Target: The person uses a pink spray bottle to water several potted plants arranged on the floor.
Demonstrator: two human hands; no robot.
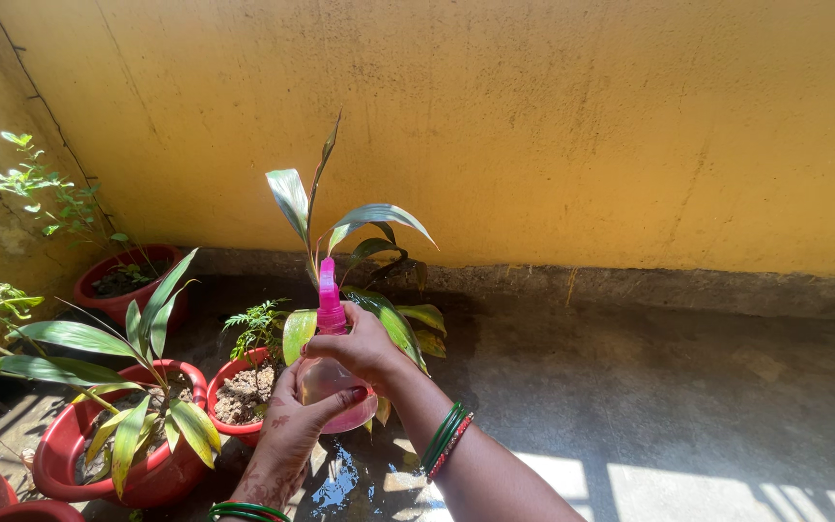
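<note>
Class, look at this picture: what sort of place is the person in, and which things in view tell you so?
Probably a sunlit home terrace or courtyard used for potted plants. Clues: red pots of leafy plants on a bare concrete floor, a weathered yellow wall, and a pink spray bottle held in both hands.

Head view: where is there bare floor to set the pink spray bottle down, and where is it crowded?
Bare concrete floor runs right of the tall leafy plant, bordered by the yellow wall and sunlit patches below. The left is crowded with red pots. Both hands, left hand and right hand, hold the spray bottle.
</note>
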